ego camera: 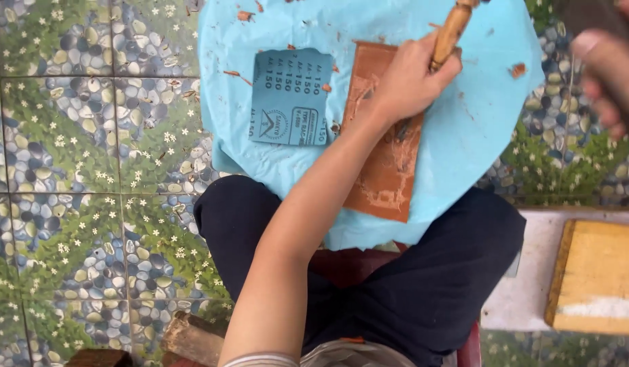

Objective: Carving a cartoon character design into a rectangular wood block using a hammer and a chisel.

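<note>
Wooden stick (452,30), top cut off

We seem to sit in a home yard or patio used as a craft spot: pebble-and-flower patterned floor tiles (76,170), sandpaper sheets (291,98) on a blue lap cloth (464,136), wood shavings.

A light-blue plastic sheet (478,129) is spread over the person's lap in dark trousers. On the sheet lie a square of blue-grey sandpaper (291,98), back side up, and just beside it a reddish-brown rectangular slab (386,173), with small brown shavings scattered about. Beneath is a floor of pebble-and-flower patterned tiles (76,136); a yellow wooden board (600,275) rests on a pale ledge (525,285).
</note>
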